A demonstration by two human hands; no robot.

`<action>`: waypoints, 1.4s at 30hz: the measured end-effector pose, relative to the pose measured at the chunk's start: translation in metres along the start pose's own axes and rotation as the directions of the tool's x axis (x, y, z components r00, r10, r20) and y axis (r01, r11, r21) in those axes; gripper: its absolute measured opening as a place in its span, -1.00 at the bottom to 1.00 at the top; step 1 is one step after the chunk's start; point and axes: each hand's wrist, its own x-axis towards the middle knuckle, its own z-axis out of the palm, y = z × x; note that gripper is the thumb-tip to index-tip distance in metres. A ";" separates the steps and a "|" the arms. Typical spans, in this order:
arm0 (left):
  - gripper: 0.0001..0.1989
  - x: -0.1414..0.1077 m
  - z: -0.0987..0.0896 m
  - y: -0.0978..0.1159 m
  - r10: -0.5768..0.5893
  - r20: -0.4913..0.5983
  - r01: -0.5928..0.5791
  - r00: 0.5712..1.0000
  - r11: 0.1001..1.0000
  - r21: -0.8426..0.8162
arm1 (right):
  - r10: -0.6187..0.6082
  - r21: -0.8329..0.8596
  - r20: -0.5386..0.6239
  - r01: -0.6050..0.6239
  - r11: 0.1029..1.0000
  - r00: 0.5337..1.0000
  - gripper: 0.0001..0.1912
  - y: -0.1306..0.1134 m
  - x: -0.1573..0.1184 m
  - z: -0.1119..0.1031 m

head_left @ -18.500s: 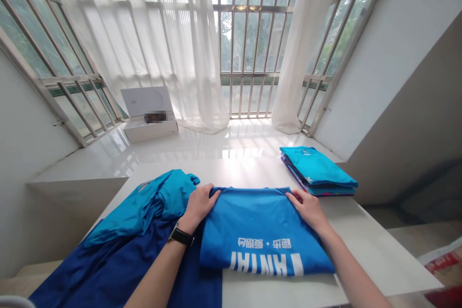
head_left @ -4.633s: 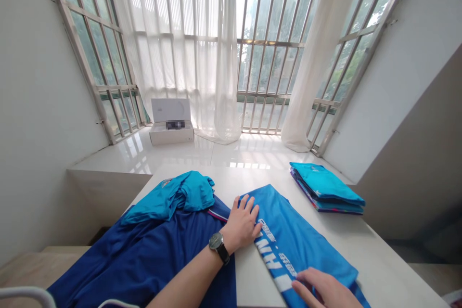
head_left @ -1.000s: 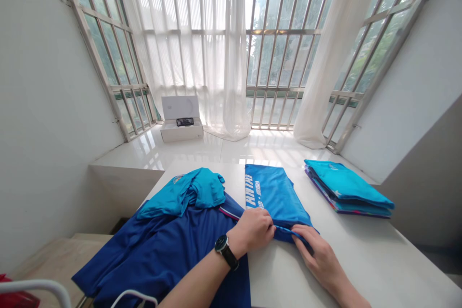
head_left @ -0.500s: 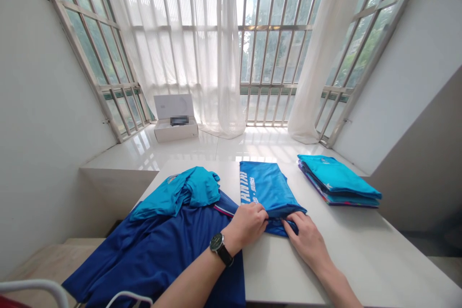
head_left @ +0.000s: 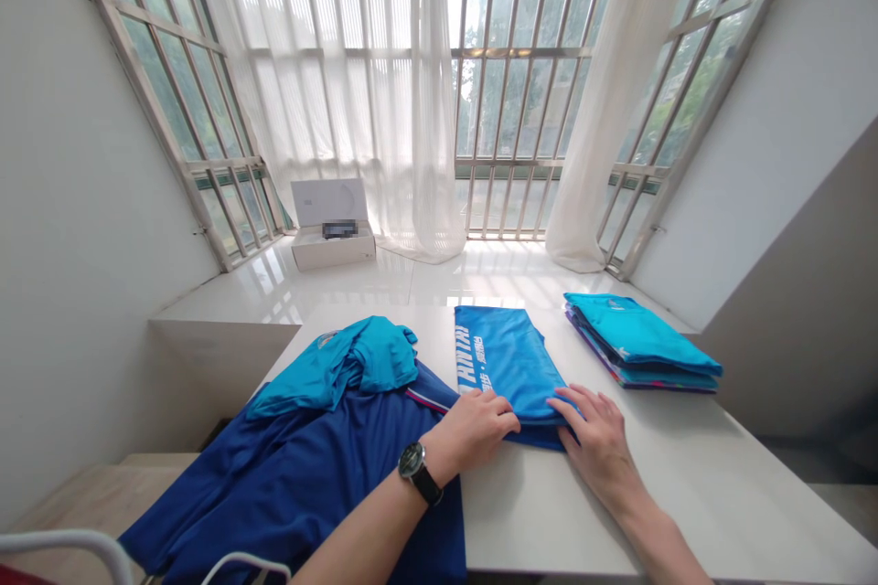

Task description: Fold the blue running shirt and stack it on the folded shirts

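A blue garment with white lettering (head_left: 511, 352) lies folded on the white table (head_left: 549, 512). My left hand (head_left: 476, 428), with a black watch on the wrist, rests on its near left corner, fingers bent and closed together over the edge. At the near right corner, my right hand (head_left: 595, 428) touches the fabric with its fingers apart. Left of the folded garment, a dark blue garment (head_left: 329, 475) is spread loosely, with a crumpled teal garment (head_left: 370, 361) on top of it.
A stack of folded garments, teal on top (head_left: 637, 329), sits at the table's right. Behind the table, an open white box (head_left: 334, 250) stands on the sill before curtains (head_left: 425, 110) and barred windows. A white curved tube (head_left: 75, 541) shows at lower left.
The near edge of the blue garment, bunched up before, now lies flatter. My right hand has shifted slightly right and its fingers have spread; my left hand has moved slightly right along the edge.
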 end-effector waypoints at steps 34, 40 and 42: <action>-0.73 -0.008 -0.009 -0.023 -0.098 0.108 0.124 0.989 0.953 -0.275 | 0.069 0.322 0.212 -0.136 0.937 0.975 -0.86 0.004 -0.032 -0.038; -0.64 -0.005 -0.002 -0.012 -0.019 0.054 0.023 0.998 0.996 -0.082 | 0.075 0.290 0.215 -0.137 0.947 0.974 -0.84 0.002 -0.031 -0.039; -0.78 -0.006 -0.005 -0.009 -0.021 0.079 0.023 0.997 1.000 -0.021 | 0.082 0.285 0.215 -0.143 0.948 0.973 -0.84 0.000 -0.031 -0.040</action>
